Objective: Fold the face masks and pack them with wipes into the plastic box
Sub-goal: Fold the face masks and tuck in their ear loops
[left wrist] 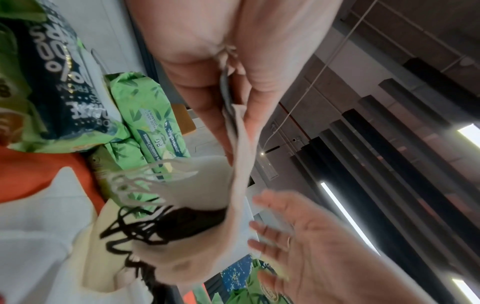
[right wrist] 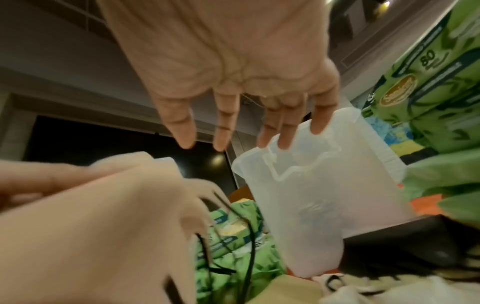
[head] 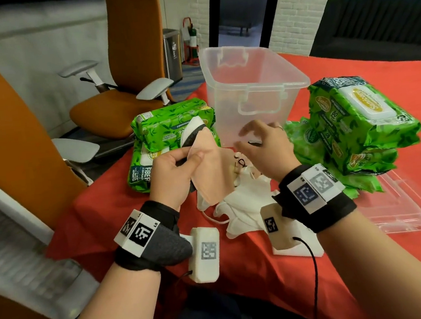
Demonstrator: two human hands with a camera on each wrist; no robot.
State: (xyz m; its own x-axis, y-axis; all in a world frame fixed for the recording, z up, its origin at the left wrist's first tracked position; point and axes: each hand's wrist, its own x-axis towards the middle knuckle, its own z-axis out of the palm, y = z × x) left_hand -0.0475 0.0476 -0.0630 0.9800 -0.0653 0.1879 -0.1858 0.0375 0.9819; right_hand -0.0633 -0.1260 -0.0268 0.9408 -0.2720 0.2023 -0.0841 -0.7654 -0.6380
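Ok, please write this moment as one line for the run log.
left hand: holds folded masks | right hand: open, empty, before plastic box | box: no masks visible | white masks: loose on red tablecloth

Behind each bare hand, a black fabric wrist strap [head: 319, 208] carries white blocks printed with square black-and-white code markers [head: 140, 233]. Beneath each wrist hangs a white camera housing [head: 205, 253] bearing its own marker, with a thin black cable [head: 314, 272] trailing back. The right hand [head: 265, 149] wears a ring [head: 280, 127].

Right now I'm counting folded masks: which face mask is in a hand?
The peach fabric face mask, pinched in the left hand; the white ones lie on the cloth.
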